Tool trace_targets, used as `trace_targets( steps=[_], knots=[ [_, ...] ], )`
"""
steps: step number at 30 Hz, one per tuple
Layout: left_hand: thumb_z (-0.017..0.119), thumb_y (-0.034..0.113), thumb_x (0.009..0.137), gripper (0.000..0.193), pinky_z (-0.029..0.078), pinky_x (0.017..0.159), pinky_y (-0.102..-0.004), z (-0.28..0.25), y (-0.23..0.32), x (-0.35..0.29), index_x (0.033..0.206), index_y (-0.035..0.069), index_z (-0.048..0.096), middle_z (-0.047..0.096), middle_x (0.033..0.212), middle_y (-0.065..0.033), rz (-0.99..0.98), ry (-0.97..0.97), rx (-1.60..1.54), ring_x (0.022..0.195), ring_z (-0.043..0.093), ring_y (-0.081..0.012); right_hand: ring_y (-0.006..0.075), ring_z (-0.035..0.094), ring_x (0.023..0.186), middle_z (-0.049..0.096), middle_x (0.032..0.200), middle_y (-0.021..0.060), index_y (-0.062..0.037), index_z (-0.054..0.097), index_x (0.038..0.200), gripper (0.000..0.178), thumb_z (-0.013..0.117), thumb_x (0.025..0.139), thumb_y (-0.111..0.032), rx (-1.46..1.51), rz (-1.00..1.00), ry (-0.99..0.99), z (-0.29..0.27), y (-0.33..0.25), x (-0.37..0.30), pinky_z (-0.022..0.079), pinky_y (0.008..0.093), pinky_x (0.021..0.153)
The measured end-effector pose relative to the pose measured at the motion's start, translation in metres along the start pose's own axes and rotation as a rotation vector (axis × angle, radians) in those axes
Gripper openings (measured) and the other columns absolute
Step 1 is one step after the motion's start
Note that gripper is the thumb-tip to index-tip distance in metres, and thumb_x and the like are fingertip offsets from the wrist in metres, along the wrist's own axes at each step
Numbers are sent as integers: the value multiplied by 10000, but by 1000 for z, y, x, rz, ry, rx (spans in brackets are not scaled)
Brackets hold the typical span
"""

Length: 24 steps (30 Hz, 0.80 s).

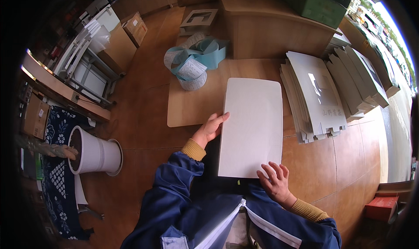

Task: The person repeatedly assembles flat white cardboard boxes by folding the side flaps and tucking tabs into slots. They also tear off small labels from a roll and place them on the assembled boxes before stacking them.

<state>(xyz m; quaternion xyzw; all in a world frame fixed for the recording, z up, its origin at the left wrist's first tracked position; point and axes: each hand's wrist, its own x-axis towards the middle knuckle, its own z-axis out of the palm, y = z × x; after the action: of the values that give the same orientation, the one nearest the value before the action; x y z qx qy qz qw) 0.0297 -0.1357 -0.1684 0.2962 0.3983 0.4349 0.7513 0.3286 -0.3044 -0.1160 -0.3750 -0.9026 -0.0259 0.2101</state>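
A flat white cardboard box (253, 127) lies over my lap with its long side running away from me. My left hand (211, 129) grips its left edge, thumb on top and the other fingers hidden beneath. At the box's near right corner, my right hand (276, 181) rests with its fingers apart, the tips touching the surface. Beyond the box is a low wooden board (192, 107). On that board sits a loose heap of pale blue ribbon with white printed labels (192, 70).
Flattened grey-white cartons (314, 92) are stacked at the right, with more boxes (358, 78) behind. A wooden desk (275, 35) carrying a green box (316, 6) stands ahead. To the left are a white plant pot (94, 155) and a metal-framed rack (83, 70). A red box (382, 207) sits lower right.
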Motion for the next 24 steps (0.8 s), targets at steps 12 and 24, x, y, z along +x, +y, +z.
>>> trace_targets(
  steps=[12,24],
  knots=[
    [756,193,811,421,500,775,-340,-86,83,11,1180,45,618,580,1077,-131,695,790,1023,841,553,-217,248,667,780,688,847,101,-25,675,957,200,742,771,-55,559,218,-38,-12,50,124,511,344,708],
    [692,142,875,176,497,704,-267,-176,188,69,992,10,693,657,897,-74,870,830,811,768,601,-132,274,678,795,695,864,134,-107,576,1258,432,650,837,-171,521,311,-85,121,134,388,532,371,712]
  ],
)
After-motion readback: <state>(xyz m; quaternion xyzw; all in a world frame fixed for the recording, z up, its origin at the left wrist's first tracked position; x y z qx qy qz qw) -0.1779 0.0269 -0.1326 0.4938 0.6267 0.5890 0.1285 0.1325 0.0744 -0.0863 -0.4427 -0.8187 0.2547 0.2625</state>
